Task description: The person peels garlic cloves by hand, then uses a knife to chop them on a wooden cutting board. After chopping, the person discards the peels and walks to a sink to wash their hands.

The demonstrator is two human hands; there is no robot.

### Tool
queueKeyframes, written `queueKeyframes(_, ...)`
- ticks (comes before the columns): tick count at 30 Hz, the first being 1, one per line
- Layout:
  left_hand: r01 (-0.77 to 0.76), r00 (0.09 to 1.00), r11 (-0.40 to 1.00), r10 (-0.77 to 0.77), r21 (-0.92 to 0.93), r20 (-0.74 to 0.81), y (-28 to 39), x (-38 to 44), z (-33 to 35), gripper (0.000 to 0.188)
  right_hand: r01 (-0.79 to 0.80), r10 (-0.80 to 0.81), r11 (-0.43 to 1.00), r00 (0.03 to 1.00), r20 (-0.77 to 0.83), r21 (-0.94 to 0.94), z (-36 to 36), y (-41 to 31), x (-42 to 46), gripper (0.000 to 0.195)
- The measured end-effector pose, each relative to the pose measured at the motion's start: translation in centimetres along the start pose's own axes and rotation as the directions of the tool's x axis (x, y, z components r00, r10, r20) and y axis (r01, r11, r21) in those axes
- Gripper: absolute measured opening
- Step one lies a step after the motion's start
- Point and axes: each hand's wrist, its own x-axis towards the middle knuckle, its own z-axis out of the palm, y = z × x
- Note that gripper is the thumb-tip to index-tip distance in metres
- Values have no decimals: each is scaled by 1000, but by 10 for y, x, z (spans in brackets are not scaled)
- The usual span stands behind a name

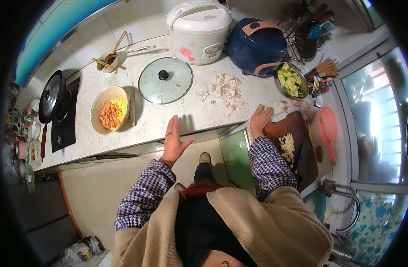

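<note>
My left hand (pixel 175 142) is raised at the counter's front edge, fingers apart and holding nothing, a small green bit on one finger. My right hand (pixel 261 119) rests on the counter beside the brown cutting board (pixel 274 128), its fingers spread. On the board lie chopped garlic (pixel 287 147) and a dark cleaver (pixel 305 160). Garlic skins (pixel 226 88) are scattered behind my hands. Left of them are a glass lid (pixel 165 88) with a black knob, a knife (pixel 133 103) and a bowl (pixel 94 115) of diced orange-pink pieces and yellow egg-like bits.
A white rice cooker (pixel 194 43) and a blue one (pixel 257 46) stand at the back. A metal bowl of sliced green vegetable (pixel 290 81) is at right, near a pink strainer (pixel 326 125) and a faucet (pixel 349 197). A black pan (pixel 47 110) sits on the far-left cooktop (pixel 62 133).
</note>
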Motion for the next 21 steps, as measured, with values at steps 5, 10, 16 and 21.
queueKeyframes(5,0,999,992,-4,127,35,-6,64,61,107,43,-44,999,998,-48,-17,60,-23,5,57)
queueKeyframes(10,-36,999,990,36,136,3,-6,108,111,119,184,-281,919,926,252,350,69,-80,7,47)
queueKeyframes(16,-79,979,982,44,171,201,26,126,130,125,361,-431,896,847,310,259,83,-45,100,39)
queueKeyframes(21,15,995,978,-36,207,98,20,150,145,125,511,-551,835,761,344,205,87,-50,110,36)
